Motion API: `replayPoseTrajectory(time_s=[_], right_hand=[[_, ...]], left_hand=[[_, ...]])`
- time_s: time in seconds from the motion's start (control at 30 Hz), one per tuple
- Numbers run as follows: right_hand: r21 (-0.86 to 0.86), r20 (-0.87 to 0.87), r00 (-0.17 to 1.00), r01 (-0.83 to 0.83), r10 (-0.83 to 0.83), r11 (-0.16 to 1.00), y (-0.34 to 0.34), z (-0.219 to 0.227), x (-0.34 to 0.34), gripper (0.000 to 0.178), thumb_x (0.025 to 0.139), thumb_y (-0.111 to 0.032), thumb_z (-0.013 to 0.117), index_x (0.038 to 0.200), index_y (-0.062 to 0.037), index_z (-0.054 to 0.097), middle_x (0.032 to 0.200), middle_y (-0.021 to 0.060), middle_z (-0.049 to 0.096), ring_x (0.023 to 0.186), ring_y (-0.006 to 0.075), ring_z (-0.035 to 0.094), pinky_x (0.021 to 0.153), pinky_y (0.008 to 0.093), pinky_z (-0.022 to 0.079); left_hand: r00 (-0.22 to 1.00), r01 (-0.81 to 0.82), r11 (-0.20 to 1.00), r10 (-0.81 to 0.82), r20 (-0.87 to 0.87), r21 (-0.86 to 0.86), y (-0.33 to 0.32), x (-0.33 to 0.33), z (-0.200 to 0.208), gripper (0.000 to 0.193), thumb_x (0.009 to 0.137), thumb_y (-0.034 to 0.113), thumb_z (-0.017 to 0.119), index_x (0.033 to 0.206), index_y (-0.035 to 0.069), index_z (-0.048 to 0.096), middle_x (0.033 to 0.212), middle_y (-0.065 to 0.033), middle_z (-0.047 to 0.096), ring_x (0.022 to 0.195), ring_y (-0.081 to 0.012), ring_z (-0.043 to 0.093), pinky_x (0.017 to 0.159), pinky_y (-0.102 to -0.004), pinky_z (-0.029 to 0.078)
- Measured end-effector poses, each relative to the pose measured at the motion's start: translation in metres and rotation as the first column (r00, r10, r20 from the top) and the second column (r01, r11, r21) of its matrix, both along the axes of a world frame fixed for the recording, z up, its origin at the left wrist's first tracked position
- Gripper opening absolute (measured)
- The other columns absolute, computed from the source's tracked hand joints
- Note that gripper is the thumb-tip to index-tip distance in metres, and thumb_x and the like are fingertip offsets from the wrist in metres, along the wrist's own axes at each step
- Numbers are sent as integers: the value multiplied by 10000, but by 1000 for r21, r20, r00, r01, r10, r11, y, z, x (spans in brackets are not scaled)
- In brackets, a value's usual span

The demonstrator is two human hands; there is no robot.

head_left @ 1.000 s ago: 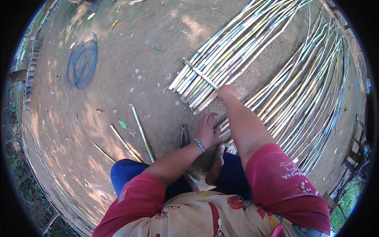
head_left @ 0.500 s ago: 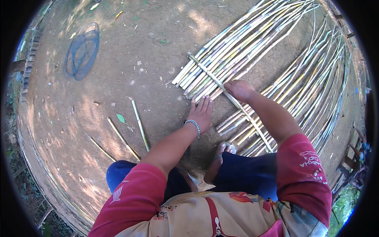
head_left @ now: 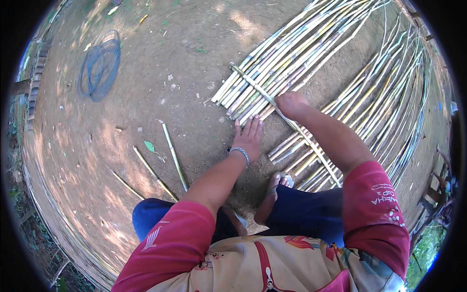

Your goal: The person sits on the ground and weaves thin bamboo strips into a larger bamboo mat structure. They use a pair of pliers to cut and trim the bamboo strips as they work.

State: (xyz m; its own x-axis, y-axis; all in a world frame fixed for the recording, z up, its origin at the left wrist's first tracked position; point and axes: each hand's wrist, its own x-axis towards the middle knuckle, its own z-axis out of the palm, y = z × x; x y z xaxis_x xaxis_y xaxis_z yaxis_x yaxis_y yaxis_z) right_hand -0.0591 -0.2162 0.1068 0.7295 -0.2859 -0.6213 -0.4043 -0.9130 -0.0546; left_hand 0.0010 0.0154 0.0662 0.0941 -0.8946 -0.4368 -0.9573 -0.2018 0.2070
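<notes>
Gripping a crosswise pole (head_left: 296, 127) in the curled right hand (head_left: 291, 104), right of centre. Resting the left hand (head_left: 248, 139), open and flat, by the canes' (head_left: 287, 63) lower ends, mid-frame.

Looking Down From My Head

I wear this wide fisheye camera on my head — the left of two — and it faces down, upright. My beige printed shirt front (head_left: 228, 270) sits close at the lower edge; my bare left hand (head_left: 249, 141) and bare right hand (head_left: 292, 105) fall near mid-view; the brown earth ground (head_left: 170, 53) lies farther off, bending toward the sides.
</notes>
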Motion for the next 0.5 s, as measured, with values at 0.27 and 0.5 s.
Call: replayPoseTrajectory(time_s=[0.27, 0.5], right_hand=[[201, 268, 875, 359, -403, 912, -13, 70, -45, 465, 989, -322, 613, 1394, -105, 544, 1387, 146, 580, 1091, 296, 681, 1039, 447, 499], [337, 228, 457, 791, -859, 511, 13, 85, -131, 403, 953, -329, 687, 1254, -62, 656, 1207, 170, 675, 980, 262, 703, 882, 403, 562]], left_hand=[[501, -861, 508, 852, -153, 9, 73, -30, 12, 907, 765, 354, 832, 1450, 12, 345, 1488, -226, 344, 1416, -399, 313, 1165, -568, 243], [491, -860, 487, 871, -10, 150, 132, -43, -16, 726, 727, 344, 843, 1239, 24, 439, 1236, -210, 512, 1201, -403, 524, 1001, -510, 449]])
